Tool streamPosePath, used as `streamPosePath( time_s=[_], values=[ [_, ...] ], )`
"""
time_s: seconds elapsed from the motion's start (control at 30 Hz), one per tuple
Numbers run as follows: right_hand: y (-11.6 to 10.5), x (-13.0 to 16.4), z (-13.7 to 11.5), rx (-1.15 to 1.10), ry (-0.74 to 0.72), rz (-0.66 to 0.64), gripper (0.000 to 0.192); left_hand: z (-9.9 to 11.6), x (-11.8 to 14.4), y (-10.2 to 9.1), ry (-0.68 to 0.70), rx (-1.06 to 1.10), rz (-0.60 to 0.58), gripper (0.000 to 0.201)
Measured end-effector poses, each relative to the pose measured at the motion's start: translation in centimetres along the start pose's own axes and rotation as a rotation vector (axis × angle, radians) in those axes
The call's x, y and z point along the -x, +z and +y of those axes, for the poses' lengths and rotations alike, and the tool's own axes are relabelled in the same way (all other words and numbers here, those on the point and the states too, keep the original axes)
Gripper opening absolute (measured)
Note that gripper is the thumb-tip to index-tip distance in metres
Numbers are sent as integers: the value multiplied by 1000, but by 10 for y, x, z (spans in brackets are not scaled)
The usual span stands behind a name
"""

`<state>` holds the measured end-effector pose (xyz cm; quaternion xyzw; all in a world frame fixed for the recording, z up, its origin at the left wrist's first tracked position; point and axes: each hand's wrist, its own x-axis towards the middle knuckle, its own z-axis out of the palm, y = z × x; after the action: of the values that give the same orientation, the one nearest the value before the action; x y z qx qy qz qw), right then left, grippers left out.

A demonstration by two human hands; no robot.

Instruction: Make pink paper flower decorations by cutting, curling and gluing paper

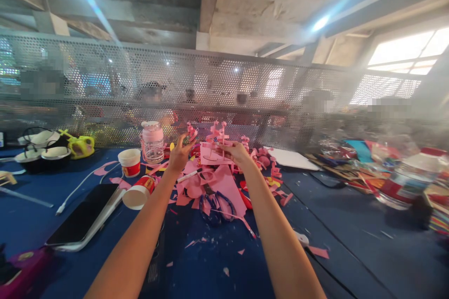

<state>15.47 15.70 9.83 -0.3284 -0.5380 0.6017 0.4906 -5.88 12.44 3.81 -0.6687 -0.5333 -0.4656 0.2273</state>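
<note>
My left hand (179,153) is raised over the paper heap, its fingers closed around a small pink paper piece (191,131). Opposite it, the fingers of my right hand (237,152) pinch the right side of a pink paper model (209,155), which has thin uprights and curled bits on top. Beneath both hands spreads a heap of pink paper scraps (229,189). Scissors with dark blue handles (217,208) lie on the near side of the heap, their blades partly covered by paper.
Left of the heap are a clear bottle with a pink lid (153,142), an upright paper cup (129,162), a tipped paper cup (138,192) and a phone (84,215). A perforated metal screen (224,79) stands behind. At right are a white sheet (294,159) and a large plastic bottle (409,180).
</note>
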Motion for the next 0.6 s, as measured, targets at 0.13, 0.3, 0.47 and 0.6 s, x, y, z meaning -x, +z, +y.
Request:
streamPosePath(
  time_s=[0.13, 0.3, 0.47, 0.6],
  values=[
    [0, 0, 0, -7, -1, 1, 13, 4, 1, 0, -7, 9, 5, 36],
    [0, 0, 0, -14, 4, 0, 13, 4, 2, 1, -38, 80, 54, 44],
    [-1, 0, -1, -19, 9, -7, 12, 2, 0, 4, -18, 192, 97, 56],
    [-3, -3, 1, -20, 5, -8, 13, 1, -1, 7, -39, 269, 137, 59]
  ],
)
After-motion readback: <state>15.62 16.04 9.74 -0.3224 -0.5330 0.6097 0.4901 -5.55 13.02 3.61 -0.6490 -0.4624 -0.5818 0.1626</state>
